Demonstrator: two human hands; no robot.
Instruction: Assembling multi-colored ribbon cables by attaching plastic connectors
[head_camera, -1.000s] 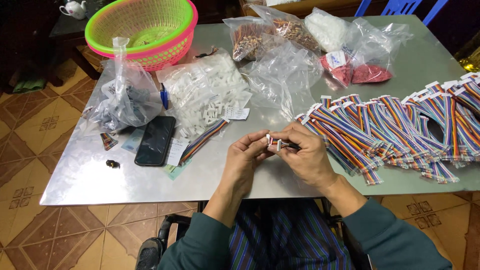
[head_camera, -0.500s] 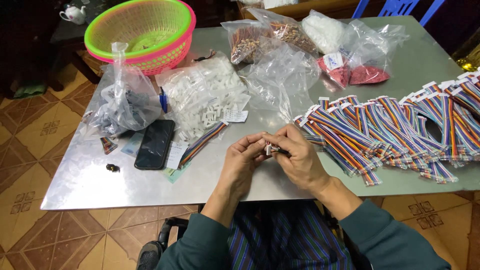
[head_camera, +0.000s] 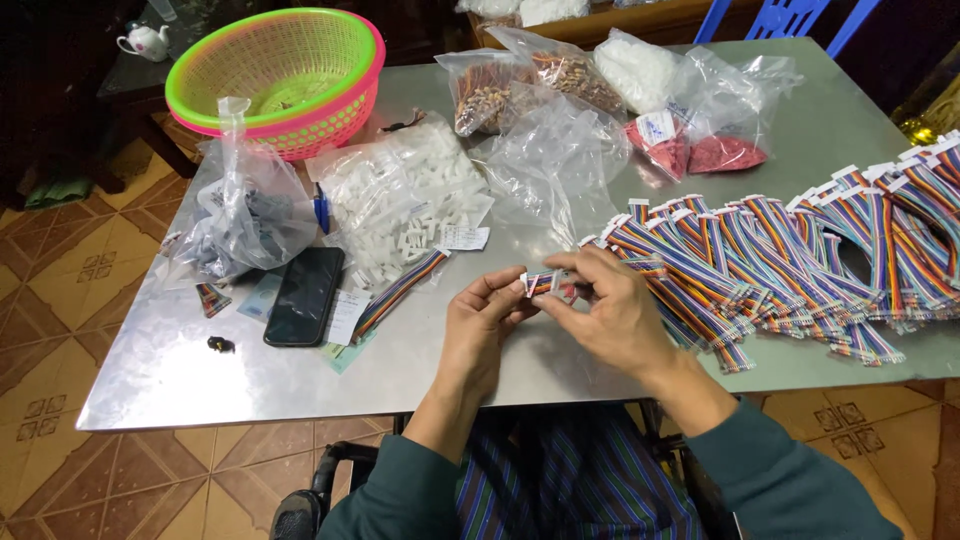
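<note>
Holding a short rainbow ribbon cable (head_camera: 545, 284) between both hands, you are pinching it just above the worktop (head_camera: 180, 385). Your left hand (head_camera: 480, 325) is closing fingertips on its near end, while your right hand (head_camera: 610, 310) is gripping the other end with thumb and forefinger. Right of your grip, many more striped cables (head_camera: 800, 255) are lying in a row. Left of it, a black phone (head_camera: 304, 296) is lying flat beside a bag of white plastic connectors (head_camera: 405, 195).

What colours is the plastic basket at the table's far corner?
The basket is neon green with a pink outer rim and base, seen in the head view.
</note>
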